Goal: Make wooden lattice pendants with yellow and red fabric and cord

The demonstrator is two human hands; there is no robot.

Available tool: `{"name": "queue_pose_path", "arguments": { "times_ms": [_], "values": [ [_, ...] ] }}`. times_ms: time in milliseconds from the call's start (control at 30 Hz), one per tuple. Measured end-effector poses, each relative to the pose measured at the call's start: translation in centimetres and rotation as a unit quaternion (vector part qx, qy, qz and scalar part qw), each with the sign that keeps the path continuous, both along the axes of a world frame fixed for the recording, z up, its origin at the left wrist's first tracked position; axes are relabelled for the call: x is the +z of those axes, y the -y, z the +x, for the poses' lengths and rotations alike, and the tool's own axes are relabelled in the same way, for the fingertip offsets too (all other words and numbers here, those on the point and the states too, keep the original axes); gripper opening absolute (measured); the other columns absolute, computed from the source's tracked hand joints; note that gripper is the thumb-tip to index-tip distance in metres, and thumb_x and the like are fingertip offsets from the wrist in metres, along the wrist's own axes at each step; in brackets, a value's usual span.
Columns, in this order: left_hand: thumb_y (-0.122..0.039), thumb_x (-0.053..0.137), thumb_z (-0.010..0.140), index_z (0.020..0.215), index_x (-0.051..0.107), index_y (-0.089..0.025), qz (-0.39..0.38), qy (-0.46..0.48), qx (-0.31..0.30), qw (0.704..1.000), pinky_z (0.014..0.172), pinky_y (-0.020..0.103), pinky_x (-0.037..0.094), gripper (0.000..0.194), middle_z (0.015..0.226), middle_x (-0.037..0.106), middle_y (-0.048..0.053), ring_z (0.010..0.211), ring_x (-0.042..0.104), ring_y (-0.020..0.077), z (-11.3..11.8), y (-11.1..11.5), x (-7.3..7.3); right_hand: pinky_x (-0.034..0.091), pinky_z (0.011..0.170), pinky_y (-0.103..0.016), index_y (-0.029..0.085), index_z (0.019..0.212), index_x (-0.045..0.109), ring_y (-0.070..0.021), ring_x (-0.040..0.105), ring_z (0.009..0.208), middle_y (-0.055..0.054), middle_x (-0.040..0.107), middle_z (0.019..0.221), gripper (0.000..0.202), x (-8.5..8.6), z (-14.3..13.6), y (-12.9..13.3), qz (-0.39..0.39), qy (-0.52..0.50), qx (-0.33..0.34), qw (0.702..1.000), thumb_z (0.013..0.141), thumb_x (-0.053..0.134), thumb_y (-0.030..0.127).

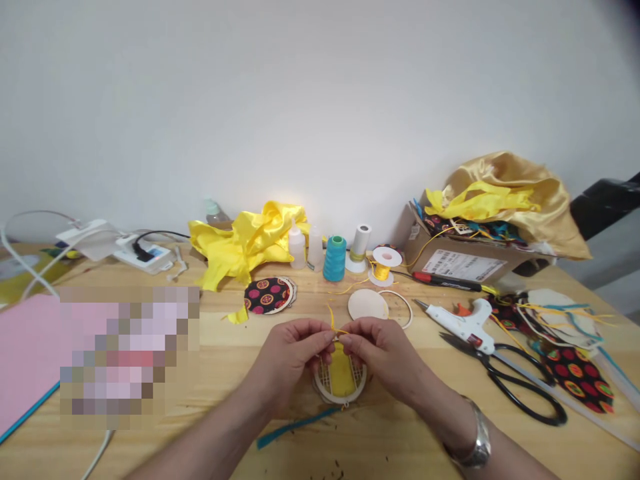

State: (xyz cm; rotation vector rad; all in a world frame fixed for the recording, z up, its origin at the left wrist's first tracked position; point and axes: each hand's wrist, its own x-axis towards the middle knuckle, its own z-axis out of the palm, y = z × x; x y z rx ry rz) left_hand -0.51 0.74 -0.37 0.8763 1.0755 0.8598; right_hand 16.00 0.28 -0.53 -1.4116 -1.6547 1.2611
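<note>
Both hands meet at the top of a small round white frame point(341, 397) with lattice sides and a yellow fabric panel point(343, 370) in its middle. My left hand point(305, 343) pinches a yellow cord point(331, 317), whose free end sticks up above the fingertips. From the other side, my right hand point(377, 347) pinches the same cord close to the left fingertips. The fingers hide the frame's top edge and any knot there. A teal ribbon strip point(300, 427) lies on the table just below the frame.
White glue gun point(460, 323) and black-handled scissors point(520, 387) lie right. Behind stand a teal thread cone point(335, 259), a yellow cord spool point(383, 272) and bottles point(297, 247). Yellow satin point(240, 243) is heaped back left; a cardboard box point(450, 257) holds fabric at right.
</note>
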Motion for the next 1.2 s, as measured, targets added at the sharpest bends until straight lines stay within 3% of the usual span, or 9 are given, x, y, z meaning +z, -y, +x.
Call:
{"name": "queue_pose_path", "arguments": {
  "times_ms": [233, 400, 567, 867, 1200],
  "values": [
    [-0.024, 0.073, 0.066, 0.065, 0.069, -0.013, 0.007, 0.007, 0.028, 1.0, 0.045, 0.015, 0.034, 0.011, 0.057, 0.063, 0.0, 0.048, 0.048, 0.0057, 0.1, 0.1, 0.2, 0.038, 0.053, -0.022, 0.017, 0.069, 0.065, -0.0109, 0.049, 0.057, 0.001, 0.059, 0.06, 0.022, 0.6, -0.2, 0.4, 0.058, 0.028, -0.03, 0.997, 0.084, 0.051, 0.026],
    [-0.024, 0.073, 0.065, 0.067, 0.07, -0.013, 0.001, 0.012, 0.056, 0.998, 0.046, 0.016, 0.035, 0.012, 0.056, 0.064, 0.001, 0.047, 0.048, 0.0059, 0.3, 0.1, 0.2, 0.042, 0.062, -0.023, 0.02, 0.076, 0.067, -0.0127, 0.057, 0.067, -0.001, 0.065, 0.072, 0.017, 0.7, -0.5, 1.0, 0.176, 0.048, -0.05, 0.982, 0.085, 0.053, 0.022],
    [-0.024, 0.076, 0.063, 0.067, 0.07, -0.012, -0.008, 0.026, 0.068, 0.997, 0.047, 0.017, 0.036, 0.014, 0.056, 0.065, 0.002, 0.048, 0.05, 0.0067, 0.4, 0.3, -0.1, 0.038, 0.058, -0.024, 0.02, 0.078, 0.064, -0.0122, 0.053, 0.063, 0.0, 0.059, 0.07, 0.012, -0.1, -1.0, 1.6, 0.261, 0.099, -0.06, 0.958, 0.085, 0.054, 0.019],
    [-0.025, 0.078, 0.062, 0.071, 0.07, -0.013, -0.04, 0.065, 0.086, 0.993, 0.052, 0.019, 0.04, 0.017, 0.062, 0.067, 0.002, 0.055, 0.056, 0.0095, 0.6, 0.4, -0.6, 0.038, 0.061, -0.026, 0.019, 0.085, 0.06, -0.0142, 0.054, 0.068, -0.002, 0.059, 0.077, 0.009, -0.7, -1.1, 1.9, 0.287, 0.168, -0.036, 0.943, 0.088, 0.052, 0.02],
    [-0.028, 0.076, 0.066, 0.072, 0.07, -0.013, -0.023, 0.047, 0.062, 0.997, 0.056, 0.024, 0.042, 0.016, 0.065, 0.067, 0.004, 0.059, 0.058, 0.013, 0.4, 0.4, -0.9, 0.039, 0.061, -0.025, 0.019, 0.083, 0.06, -0.0131, 0.054, 0.069, -0.001, 0.06, 0.076, 0.012, -0.6, -1.1, 1.8, 0.279, 0.161, -0.021, 0.946, 0.089, 0.05, 0.018]
  ]
}}
